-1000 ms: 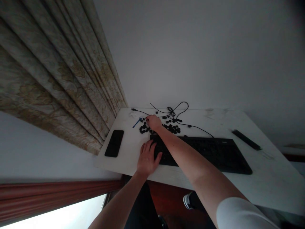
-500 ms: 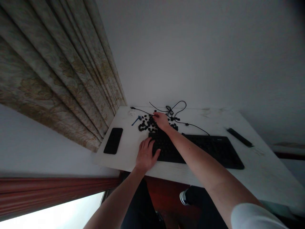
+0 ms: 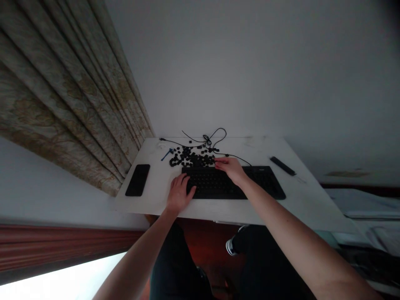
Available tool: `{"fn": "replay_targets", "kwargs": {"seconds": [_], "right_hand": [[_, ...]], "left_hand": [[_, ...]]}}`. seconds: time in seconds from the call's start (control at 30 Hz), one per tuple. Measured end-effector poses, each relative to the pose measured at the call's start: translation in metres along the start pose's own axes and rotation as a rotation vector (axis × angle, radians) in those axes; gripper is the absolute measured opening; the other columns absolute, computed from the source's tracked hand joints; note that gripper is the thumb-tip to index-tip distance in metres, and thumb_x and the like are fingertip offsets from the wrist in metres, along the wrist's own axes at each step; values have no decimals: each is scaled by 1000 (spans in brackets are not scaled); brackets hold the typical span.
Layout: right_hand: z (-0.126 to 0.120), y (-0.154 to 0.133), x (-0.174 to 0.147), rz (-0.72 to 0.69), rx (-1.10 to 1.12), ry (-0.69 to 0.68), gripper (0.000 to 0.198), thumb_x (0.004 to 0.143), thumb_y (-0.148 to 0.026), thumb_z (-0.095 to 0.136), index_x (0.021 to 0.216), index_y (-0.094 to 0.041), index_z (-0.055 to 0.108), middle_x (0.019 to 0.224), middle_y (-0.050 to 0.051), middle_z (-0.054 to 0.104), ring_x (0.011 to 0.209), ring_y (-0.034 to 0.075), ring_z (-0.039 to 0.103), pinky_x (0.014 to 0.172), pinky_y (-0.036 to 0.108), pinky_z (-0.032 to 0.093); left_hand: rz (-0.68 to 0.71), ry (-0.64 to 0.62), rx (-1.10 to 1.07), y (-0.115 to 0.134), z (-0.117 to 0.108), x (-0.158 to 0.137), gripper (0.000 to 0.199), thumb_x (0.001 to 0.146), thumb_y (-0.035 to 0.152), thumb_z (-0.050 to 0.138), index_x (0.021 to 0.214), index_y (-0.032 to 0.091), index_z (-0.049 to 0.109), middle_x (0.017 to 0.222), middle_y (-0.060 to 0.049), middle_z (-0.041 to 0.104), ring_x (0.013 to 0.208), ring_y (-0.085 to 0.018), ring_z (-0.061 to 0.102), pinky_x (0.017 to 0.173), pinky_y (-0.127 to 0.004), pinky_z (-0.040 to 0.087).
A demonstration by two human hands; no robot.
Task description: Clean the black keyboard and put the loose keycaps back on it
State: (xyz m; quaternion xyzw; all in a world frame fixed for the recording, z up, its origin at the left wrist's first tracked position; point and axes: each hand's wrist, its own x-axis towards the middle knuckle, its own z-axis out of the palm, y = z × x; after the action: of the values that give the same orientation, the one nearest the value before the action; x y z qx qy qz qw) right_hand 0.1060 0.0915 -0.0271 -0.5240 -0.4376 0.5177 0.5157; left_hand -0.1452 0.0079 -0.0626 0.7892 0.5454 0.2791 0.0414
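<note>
- Left hand (image 3: 178,195) lies flat, fingers released, on the keyboard (image 3: 233,183) left edge.
- Right hand (image 3: 229,166) rests at its far edge beside loose keycaps (image 3: 190,158); finger grip unclear.
- Bare bench (image 3: 309,196) lies right.

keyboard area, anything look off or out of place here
Yes. A scatter of loose black keycaps lies on the white table just behind the keyboard, beside a tangled black cable. The left hand rests on the keyboard's left end, the right hand at its back edge.
</note>
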Motion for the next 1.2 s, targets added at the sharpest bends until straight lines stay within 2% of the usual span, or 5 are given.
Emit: {"fn": "replay_targets", "kwargs": {"seconds": [0.27,0.6,0.7,0.9,1.2], "right_hand": [[-36,2,-46,57,6,19,20,67,-11,83,85,-13,76,79,7,75,72,17,71,76,34,63],[-47,11,-58,-7,-163,76,13,78,-23,73,87,-15,75,72,4,73,59,13,65,54,23,54],[-51,12,-50,-78,-343,86,16,81,-27,69,90,-16,76,77,5,75,63,16,67,59,27,55],[-46,8,-9,-280,-707,161,14,84,-24,64,88,-20,77,90,5,77,85,20,71,86,34,54],[-22,14,34,-238,-941,74,20,87,-21,61,97,-20,79,92,7,78,88,20,72,85,30,51]], "left_hand": [[140,10,54,12,-3,-5,31,94,33,55,121,18,61,127,-13,63,123,-28,56,113,-51,40],[249,-58,33,59,18,-9,34,94,31,54,125,20,61,128,-11,65,124,-26,57,113,-50,42],[247,-63,26,59,19,-8,37,94,33,55,128,20,60,133,-11,63,127,-26,55,115,-51,40],[183,-52,50,55,19,-4,44,93,38,56,134,22,57,141,-11,58,135,-28,50,118,-55,35],[167,-73,20,53,20,-2,44,93,38,56,134,22,57,140,-10,60,134,-28,51,117,-55,35]]}}
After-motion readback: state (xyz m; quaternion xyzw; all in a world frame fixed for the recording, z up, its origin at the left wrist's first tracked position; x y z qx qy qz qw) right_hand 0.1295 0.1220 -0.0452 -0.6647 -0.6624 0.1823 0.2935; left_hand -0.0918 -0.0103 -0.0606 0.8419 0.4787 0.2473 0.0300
